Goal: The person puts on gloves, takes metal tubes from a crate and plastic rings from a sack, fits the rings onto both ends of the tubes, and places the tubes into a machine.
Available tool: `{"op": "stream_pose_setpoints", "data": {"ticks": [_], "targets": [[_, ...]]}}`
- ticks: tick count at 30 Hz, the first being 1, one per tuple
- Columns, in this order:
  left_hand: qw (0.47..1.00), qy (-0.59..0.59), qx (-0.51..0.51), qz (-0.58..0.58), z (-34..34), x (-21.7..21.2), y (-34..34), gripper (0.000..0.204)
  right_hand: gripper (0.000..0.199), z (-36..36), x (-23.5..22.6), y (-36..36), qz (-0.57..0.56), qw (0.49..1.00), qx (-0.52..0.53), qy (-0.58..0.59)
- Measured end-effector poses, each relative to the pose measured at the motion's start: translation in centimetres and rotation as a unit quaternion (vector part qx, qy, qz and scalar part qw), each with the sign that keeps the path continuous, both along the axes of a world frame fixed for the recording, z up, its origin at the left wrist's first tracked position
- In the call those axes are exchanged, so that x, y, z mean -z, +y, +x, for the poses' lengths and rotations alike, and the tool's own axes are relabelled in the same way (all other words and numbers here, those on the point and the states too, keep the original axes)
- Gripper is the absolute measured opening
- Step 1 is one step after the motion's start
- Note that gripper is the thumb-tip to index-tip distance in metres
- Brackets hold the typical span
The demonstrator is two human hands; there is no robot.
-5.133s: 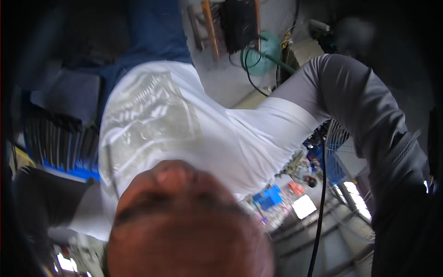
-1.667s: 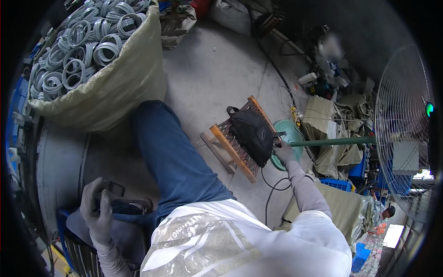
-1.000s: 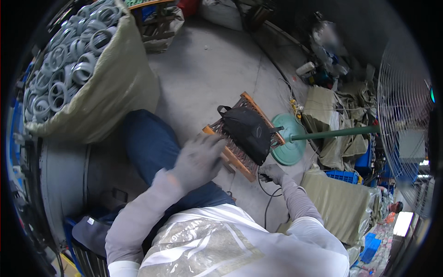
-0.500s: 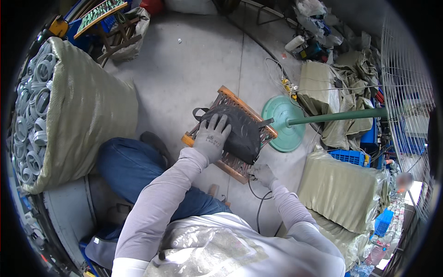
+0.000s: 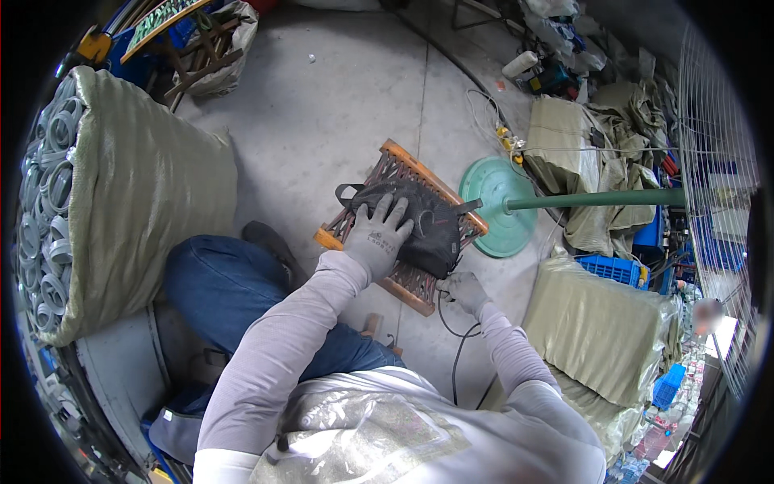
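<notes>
A black zippered bag (image 5: 431, 230) with strap loops lies on a low folding stool (image 5: 419, 302), which has orange-brown wooden rails and a dark woven seat. My left hand (image 5: 379, 239), in a grey glove, rests flat on the bag's near left part, its fingers spread. At the bag's near right corner, my gloved right hand (image 5: 465, 292) is closed, the fingertips pinched around the upper end of a thin black cable (image 5: 459, 355). That cable loops down toward my body. Whether it enters the bag is hidden by the fingers.
A green round base (image 5: 488, 230) with a green pole (image 5: 597, 199) stands right of the stool. To the left leans a big woven sack (image 5: 153, 194) full of grey plastic rings. Covered bundles (image 5: 597, 339) and a blue crate (image 5: 609, 269) line the right, beside a wire mesh (image 5: 717, 161).
My left hand has slid slightly right over the bag. My right hand has shifted a little up with the cable. The whole view has moved slightly.
</notes>
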State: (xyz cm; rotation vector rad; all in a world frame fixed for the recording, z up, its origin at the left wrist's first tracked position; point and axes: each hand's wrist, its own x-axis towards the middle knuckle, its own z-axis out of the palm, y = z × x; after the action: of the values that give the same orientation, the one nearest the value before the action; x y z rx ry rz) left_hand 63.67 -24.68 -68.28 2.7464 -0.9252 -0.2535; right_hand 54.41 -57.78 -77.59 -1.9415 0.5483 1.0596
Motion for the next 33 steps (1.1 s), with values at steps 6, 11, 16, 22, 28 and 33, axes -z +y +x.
{"op": "stream_pose_setpoints", "data": {"ticks": [6,11,16,22,28,33], "targets": [[1.000,0.018,0.002,-0.025,0.1,-0.4,0.0,0.073,0.025,-0.9,-0.1,-0.8,-0.093,0.887,-0.367,-0.263],[0.999,0.014,-0.004,-0.032,-0.1,-0.3,0.3,0.067,0.027,-1.3,-0.6,-0.5,0.019,0.997,-0.052,-0.047],[0.998,0.066,-0.006,0.020,0.3,0.1,1.4,0.065,0.027,-0.8,-3.0,3.0,-0.055,0.997,-0.031,-0.043],[0.997,0.014,-0.001,0.075,-0.6,-2.3,-0.2,0.057,0.025,-3.4,-0.6,1.4,-0.011,0.996,-0.007,-0.090],[0.980,-0.044,0.147,-0.123,-4.0,-1.0,-4.1,0.053,0.023,-3.0,-0.6,2.5,-0.118,0.955,-0.197,-0.187],[0.985,-0.007,0.168,-0.023,-5.0,1.3,-3.4,0.047,0.023,-5.0,2.6,-0.6,-0.091,0.926,-0.246,-0.271]]}}
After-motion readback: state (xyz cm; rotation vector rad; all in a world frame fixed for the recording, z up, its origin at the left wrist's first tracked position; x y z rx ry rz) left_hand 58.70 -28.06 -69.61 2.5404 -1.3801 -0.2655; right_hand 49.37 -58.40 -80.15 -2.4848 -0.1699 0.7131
